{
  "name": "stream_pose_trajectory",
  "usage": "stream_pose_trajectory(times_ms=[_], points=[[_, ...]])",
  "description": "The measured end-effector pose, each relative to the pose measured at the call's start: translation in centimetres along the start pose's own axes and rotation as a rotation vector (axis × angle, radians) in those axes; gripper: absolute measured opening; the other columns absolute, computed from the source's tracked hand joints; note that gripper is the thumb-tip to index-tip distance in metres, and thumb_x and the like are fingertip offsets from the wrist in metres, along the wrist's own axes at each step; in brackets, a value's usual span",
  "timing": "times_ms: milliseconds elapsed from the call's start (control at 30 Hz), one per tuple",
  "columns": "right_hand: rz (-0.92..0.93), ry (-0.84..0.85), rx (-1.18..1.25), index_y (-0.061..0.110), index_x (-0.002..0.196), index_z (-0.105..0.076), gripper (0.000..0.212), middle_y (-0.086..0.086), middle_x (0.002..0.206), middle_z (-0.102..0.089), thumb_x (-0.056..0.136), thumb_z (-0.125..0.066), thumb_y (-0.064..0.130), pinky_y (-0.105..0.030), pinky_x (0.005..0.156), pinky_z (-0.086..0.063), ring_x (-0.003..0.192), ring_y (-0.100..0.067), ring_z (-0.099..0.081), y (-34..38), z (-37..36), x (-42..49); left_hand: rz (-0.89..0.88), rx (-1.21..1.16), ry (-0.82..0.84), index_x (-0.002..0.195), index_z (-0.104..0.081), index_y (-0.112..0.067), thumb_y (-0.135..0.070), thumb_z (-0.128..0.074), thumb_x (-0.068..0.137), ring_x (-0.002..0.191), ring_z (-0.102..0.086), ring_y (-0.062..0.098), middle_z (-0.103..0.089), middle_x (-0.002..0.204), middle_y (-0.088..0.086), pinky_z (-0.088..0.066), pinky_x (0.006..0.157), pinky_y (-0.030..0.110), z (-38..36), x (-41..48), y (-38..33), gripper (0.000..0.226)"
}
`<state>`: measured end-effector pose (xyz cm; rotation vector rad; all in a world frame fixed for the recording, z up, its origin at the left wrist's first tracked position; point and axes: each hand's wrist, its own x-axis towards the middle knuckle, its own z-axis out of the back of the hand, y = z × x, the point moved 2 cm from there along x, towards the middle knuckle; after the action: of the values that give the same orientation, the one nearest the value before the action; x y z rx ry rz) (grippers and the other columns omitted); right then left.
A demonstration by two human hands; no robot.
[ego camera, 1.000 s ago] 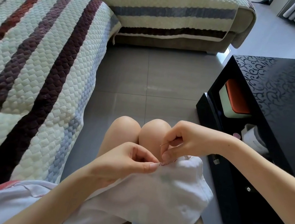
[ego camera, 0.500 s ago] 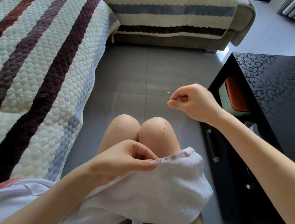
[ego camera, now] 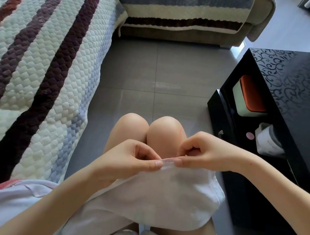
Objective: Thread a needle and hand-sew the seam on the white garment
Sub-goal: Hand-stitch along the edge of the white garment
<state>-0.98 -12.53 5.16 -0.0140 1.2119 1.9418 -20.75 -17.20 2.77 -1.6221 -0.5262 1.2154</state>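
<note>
Two hands meet at the top edge of the white garment [ego camera: 169, 195], which lies draped over the person's lap and knees. The left hand [ego camera: 132, 160] pinches the folded edge between thumb and forefinger, the other fingers curled in behind. The right hand [ego camera: 207, 152] is just beside it, thumb and fingertips nipped onto the same edge, knuckles up. Between the two grips runs a short stretch of seam [ego camera: 170, 160], dotted with small pink-red stitches. Whether the right fingers also hold the needle is hard to say; it's too fine to make out here. A thin red line lies across the right knee [ego camera: 165, 134]. Off to the left is a quilted sofa cover [ego camera: 38, 65] with dark stripes, and grey floor tiles [ego camera: 156, 73] lie ahead. On the right stands a glossy black table [ego camera: 297, 93] with a scroll pattern, and on its lower shelf a pale green box with an orange lid [ego camera: 249, 98].
</note>
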Motion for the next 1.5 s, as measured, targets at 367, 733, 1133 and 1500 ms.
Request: stream_pose_trajectory(times_ms=[367,733,1133,1500], points=[[-0.053,-0.411,-0.112,0.032,0.082,-0.064,0.008,0.017,0.055,-0.047,0.087,-0.065,0.038,-0.019,0.056,-0.030,0.056,-0.005,-0.043,-1.8,-2.2,-2.3,0.021,0.148,-0.132,0.077,-0.076,-0.013,-0.020,-0.073,0.084,0.065,-0.061,0.000,-0.072,0.070,-0.006,-0.047,0.064,0.015,-1.4,1.0,0.1,0.010],[0.179,-0.696,-0.280,0.013,0.071,-0.067,0.022,0.005,0.049,-0.053,0.079,-0.050,0.023,-0.028,0.041,-0.041,0.043,-0.011,-0.035,-1.0,-4.8,-3.5,0.016,0.089,-0.199,0.078,-0.076,-0.011,-0.014,-0.075,0.082,0.068,-0.062,0.003,-0.072,0.073,-0.001,-0.048,0.068,0.018,-1.5,1.1,0.4,0.005],[0.142,-0.659,-0.258,0.014,0.068,-0.066,0.027,0.007,0.048,-0.051,0.078,-0.045,0.026,-0.024,0.044,-0.036,0.041,-0.012,-0.039,-0.4,-4.8,-3.2,0.011,0.083,-0.201,0.079,-0.076,-0.011,-0.014,-0.075,0.082,0.070,-0.063,0.005,-0.074,0.077,0.003,-0.049,0.071,0.021,-1.5,1.0,0.4,0.005],[0.128,-0.636,-0.370,0.011,0.055,-0.048,0.027,0.003,0.045,-0.042,0.077,-0.038,0.024,-0.027,0.039,-0.037,0.041,-0.025,-0.035,-0.1,-5.2,-2.7,-0.046,0.112,-0.182,0.082,-0.078,-0.014,-0.016,-0.074,0.084,0.074,-0.066,0.007,-0.075,0.079,0.002,-0.051,0.074,0.028,-1.9,0.7,0.4,0.005]])
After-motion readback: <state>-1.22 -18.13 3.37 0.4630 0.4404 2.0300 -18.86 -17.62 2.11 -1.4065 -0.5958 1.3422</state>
